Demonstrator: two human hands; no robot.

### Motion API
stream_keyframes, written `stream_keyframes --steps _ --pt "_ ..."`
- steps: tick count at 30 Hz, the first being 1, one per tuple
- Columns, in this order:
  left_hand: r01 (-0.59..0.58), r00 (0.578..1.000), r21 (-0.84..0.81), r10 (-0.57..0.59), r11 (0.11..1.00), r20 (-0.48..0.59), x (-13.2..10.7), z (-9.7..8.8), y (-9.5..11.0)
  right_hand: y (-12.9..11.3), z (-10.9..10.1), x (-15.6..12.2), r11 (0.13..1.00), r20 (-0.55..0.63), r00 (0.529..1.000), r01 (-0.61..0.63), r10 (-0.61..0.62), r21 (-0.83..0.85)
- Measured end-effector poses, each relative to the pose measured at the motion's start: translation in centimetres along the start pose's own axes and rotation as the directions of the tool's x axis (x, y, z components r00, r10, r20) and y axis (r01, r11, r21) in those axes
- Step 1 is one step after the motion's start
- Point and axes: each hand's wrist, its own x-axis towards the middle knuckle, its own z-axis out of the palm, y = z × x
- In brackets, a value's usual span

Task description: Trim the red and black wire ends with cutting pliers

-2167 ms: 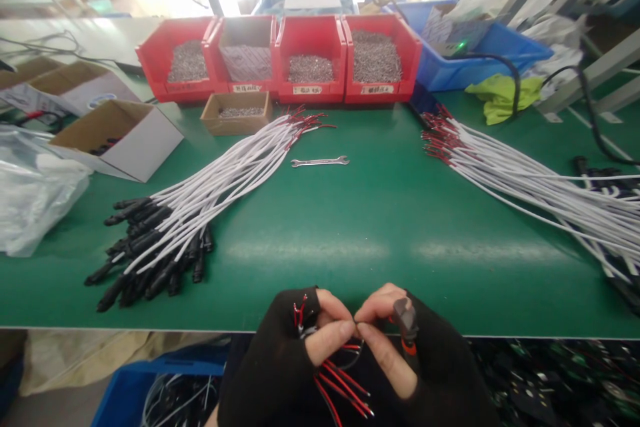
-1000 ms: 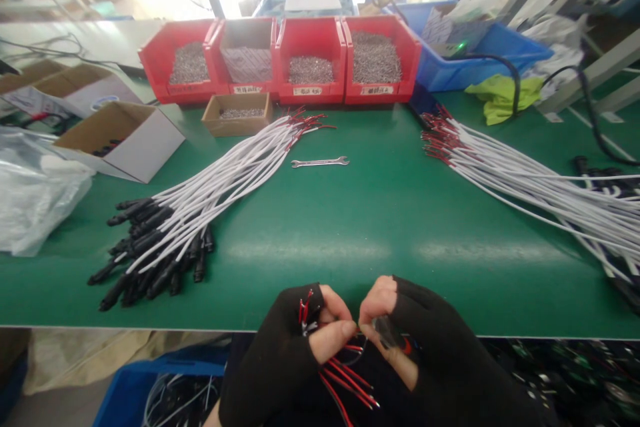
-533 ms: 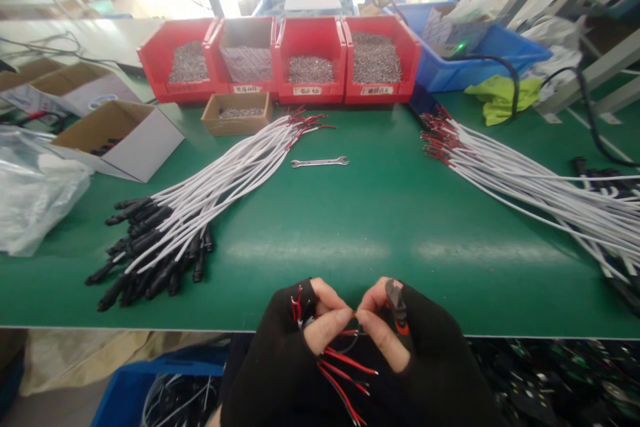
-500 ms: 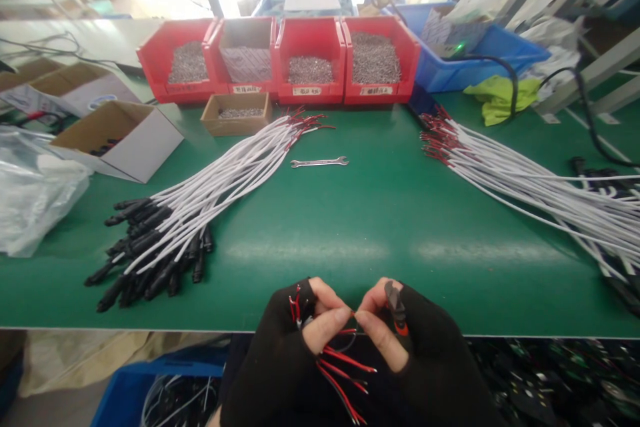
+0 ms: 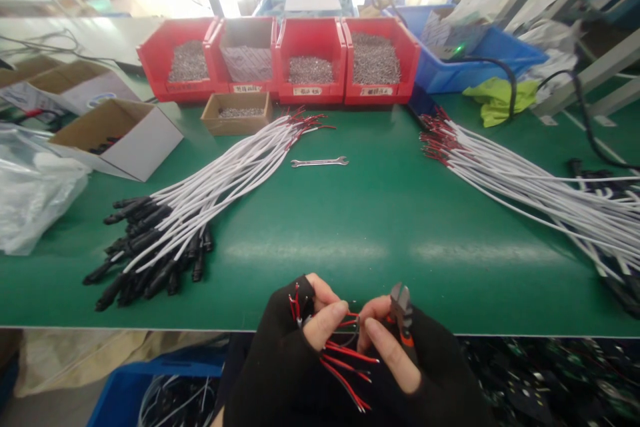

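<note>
While the left hand (image 5: 295,340) in its black fingerless glove keeps thumb and index finger nearly closed around red-and-black wires (image 5: 353,352), their stripped ends fan out toward the right hand (image 5: 429,361). That hand grips cutting pliers (image 5: 401,313) against its palm, head upward; its thumb and index finger stand slightly parted near the wires, and whether they touch any I cannot tell. Both hands are at the near edge of the green workbench (image 5: 320,227). Beyond lies a double open-end wrench (image 5: 320,162), between 2 bundles of white cables (image 5: 225,167), before 4 red bins (image 5: 330,95).
</note>
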Motion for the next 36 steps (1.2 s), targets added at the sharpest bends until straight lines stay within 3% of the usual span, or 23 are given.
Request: stream_keyframes --steps 2,8,15,21,26,31,36 --pt "0.01 1.0 -0.006 -0.01 1.0 0.002 0.0 -0.1 -0.2 0.1 0.0 -0.2 1.0 0.004 1.0 0.002 -0.002 -0.018" --pt "-0.028 0.999 0.037 0.029 0.999 -0.029 -0.2 -0.1 -0.4 2.8 -0.6 -0.4 0.999 0.182 0.983 0.007 -0.013 0.037" --pt "-0.028 0.993 -0.109 0.04 0.994 0.112 0.1 0.1 0.3 2.7 1.7 -0.5 0.988 0.268 0.962 0.015 -0.056 0.153" --pt "0.0 0.994 -0.106 0.011 0.994 0.106 -0.1 0.1 1.0 3.4 3.4 -1.3 0.987 0.17 0.985 0.003 -0.031 0.161" --pt "0.017 0.994 -0.11 -0.005 0.994 0.109 0.0 0.0 0.7 3.5 2.7 -1.2 0.975 0.293 0.956 -0.07 0.006 0.209" --pt "-0.053 0.991 -0.091 0.064 0.994 0.118 0.2 0.1 0.6 2.9 1.5 0.0 0.96 0.487 0.87 -0.2 0.082 0.195" --pt "-0.023 0.992 -0.099 0.035 0.995 0.123 0.2 0.1 0.7 3.3 0.1 0.8 0.965 0.514 0.855 -0.19 0.072 0.181"
